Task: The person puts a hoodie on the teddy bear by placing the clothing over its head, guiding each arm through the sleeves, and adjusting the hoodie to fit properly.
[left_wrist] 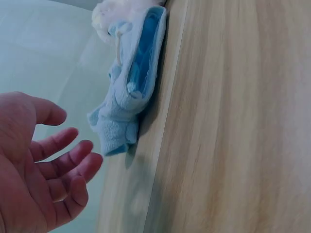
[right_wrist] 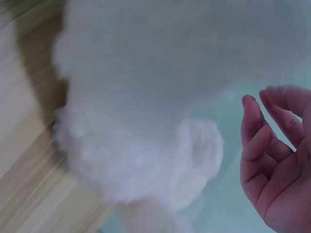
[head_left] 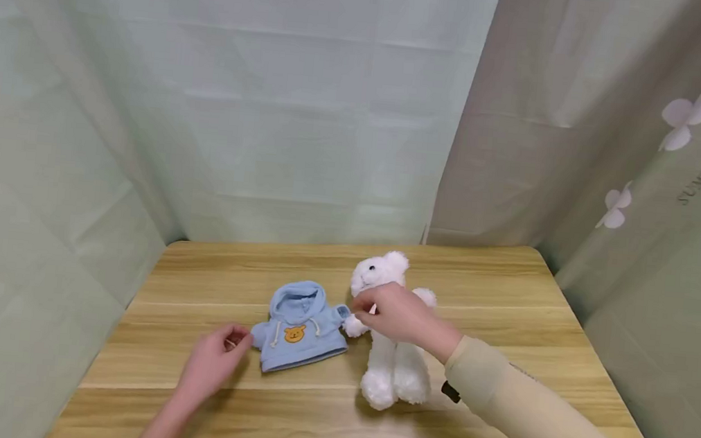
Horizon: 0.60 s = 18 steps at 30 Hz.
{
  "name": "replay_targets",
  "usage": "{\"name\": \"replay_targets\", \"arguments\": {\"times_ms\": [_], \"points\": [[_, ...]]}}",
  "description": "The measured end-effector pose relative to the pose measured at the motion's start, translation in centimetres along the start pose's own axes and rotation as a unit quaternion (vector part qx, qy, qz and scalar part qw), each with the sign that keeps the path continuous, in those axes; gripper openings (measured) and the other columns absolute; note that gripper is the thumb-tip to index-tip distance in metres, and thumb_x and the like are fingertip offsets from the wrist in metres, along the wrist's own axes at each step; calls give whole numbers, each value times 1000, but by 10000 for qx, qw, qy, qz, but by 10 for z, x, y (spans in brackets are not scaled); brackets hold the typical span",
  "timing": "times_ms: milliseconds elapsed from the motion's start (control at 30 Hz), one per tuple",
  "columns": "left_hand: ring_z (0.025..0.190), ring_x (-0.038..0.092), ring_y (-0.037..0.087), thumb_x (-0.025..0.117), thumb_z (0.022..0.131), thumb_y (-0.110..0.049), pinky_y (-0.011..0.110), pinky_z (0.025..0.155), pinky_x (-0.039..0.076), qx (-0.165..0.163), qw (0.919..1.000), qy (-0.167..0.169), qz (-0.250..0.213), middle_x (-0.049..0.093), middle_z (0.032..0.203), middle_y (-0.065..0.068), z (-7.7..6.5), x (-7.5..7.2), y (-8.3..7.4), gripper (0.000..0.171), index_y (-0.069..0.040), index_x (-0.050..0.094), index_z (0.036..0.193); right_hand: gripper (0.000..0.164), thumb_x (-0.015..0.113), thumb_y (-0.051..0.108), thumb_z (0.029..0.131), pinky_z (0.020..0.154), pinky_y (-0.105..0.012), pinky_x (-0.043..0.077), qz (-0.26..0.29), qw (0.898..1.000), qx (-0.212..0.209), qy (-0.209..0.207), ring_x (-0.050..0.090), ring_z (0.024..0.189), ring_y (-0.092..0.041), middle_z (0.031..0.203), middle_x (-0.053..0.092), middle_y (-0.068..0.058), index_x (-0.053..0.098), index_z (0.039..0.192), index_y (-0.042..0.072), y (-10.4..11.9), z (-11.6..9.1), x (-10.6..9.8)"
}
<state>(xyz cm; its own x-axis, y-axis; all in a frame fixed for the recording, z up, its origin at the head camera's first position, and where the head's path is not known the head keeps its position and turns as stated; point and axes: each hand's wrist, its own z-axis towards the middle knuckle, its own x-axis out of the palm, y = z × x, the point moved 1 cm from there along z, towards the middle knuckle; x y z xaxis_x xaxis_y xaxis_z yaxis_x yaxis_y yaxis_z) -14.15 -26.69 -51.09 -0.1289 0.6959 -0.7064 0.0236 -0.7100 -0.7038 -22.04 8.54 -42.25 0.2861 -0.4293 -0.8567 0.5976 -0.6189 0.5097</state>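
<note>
Beige sleeve is looming; right hand and left hand are curving loosely, empty; soft, light hoodie is probably suiting a hem pinch

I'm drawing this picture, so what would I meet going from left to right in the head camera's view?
The person's left hand → the little blue hoodie → the white plush bear → the pale flowers on the curtain.
</note>
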Motion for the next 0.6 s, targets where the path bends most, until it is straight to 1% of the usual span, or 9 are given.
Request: {"name": "replay_targets", "arguments": {"times_ms": [100,233,367,500,600], "points": [[81,64,13,73,101,-21,29,75,52,-58,9999,133,26,72,90,0,-4,3,-2,15,-7,77,107,16,72,15,102,72,-29,54,-26,9989,-58,471,65,77,-2,99,77,8,82,114,15,10,10,10],[79,62,12,75,100,-25,29,74,52,-117,9994,321,96,71,87,-3,-8,7,-6,15,-10,77,104,16,71,17,102,74,-27,53,-198,9948,46,1003,64,78,-2,94,75,8,81,114,15,14,17,24],[78,63,11,77,99,-24,31,75,52,-143,9988,465,97,71,86,-3,-10,10,-6,13,-11,77,101,19,71,18,102,77,-25,53,-410,9893,96,1399,63,83,-2,99,76,9,81,117,16,14,20,37],[82,67,11,78,98,-24,31,78,54,-239,9978,613,-57,74,90,-3,-13,13,-6,14,-11,76,102,24,71,20,103,80,-26,53,-524,9840,137,1700,63,87,-4,106,76,7,79,125,15,16,21,44],[84,70,12,79,98,-24,33,80,55,-289,9970,695,-197,76,92,-2,-14,15,-6,17,-9,75,105,27,71,22,103,88,-27,53,-630,9804,195,1854,66,97,-7,115,76,4,77,129,16,19,20,47]]}}
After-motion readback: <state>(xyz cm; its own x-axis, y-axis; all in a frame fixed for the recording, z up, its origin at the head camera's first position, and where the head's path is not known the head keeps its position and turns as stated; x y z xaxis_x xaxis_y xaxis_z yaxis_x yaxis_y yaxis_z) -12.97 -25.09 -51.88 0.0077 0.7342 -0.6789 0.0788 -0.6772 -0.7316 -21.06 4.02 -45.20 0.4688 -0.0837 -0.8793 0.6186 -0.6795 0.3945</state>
